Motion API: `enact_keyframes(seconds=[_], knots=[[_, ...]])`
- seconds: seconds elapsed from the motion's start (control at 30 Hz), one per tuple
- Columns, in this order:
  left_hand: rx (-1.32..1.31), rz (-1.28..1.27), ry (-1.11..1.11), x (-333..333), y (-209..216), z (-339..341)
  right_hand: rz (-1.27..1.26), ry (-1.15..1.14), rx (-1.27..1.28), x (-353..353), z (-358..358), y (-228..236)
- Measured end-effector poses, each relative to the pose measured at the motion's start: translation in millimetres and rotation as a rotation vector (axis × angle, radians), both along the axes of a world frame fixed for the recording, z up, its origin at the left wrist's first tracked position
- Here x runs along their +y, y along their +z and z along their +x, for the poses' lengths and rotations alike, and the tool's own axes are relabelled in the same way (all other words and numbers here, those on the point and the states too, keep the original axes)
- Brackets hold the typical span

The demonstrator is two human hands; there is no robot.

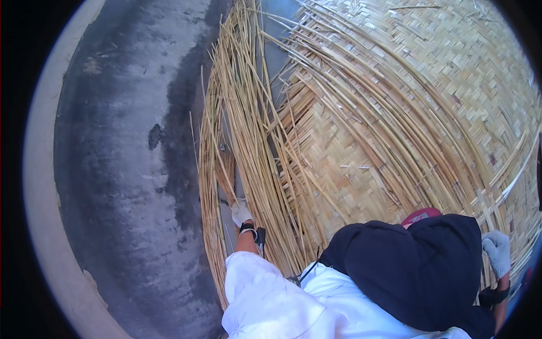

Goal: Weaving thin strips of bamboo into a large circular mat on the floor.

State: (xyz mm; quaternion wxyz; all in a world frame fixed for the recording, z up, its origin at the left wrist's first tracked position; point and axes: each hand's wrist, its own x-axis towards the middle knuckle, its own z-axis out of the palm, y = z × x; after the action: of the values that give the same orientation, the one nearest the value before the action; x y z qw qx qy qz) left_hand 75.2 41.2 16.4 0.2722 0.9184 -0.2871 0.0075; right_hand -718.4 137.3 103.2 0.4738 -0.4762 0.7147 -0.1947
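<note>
My left hand, in a white glove, reaches down into a gap between long straw-coloured cane stalks. It looks closed at the lower end of a brown, brush-like bundle; what its fingers grip is hidden. At the far right, my right hand, also gloved, rests low beside pale strips at the edge of a woven mat. Its fingers are curled in, and anything inside them is out of sight. Both wrists carry black bands.
More split canes lie lengthwise across the mat. Left of the stalks is a dark grey floor, bordered by a pale curved edge. Dark cloth and a pink round item cover part of the lower view.
</note>
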Motion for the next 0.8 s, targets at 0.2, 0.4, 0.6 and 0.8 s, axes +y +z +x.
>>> enact_keyframes(seconds=[0.2, 0.4, 0.6, 0.8], knots=[[0.266, -0.146, -0.600, -127, 60, -182, -0.158, -0.032, 0.099, -12, 4, 14], [0.700, -0.448, -1.098, -162, 142, -416, -0.503, 0.049, 0.273, -48, -7, 69], [0.543, -0.756, -1.531, -221, 250, -489, -0.974, 0.315, 0.865, -75, 9, 187], [0.302, -0.722, -2.138, -179, 254, -570, -1.120, 0.515, 1.196, -100, 23, 237]])
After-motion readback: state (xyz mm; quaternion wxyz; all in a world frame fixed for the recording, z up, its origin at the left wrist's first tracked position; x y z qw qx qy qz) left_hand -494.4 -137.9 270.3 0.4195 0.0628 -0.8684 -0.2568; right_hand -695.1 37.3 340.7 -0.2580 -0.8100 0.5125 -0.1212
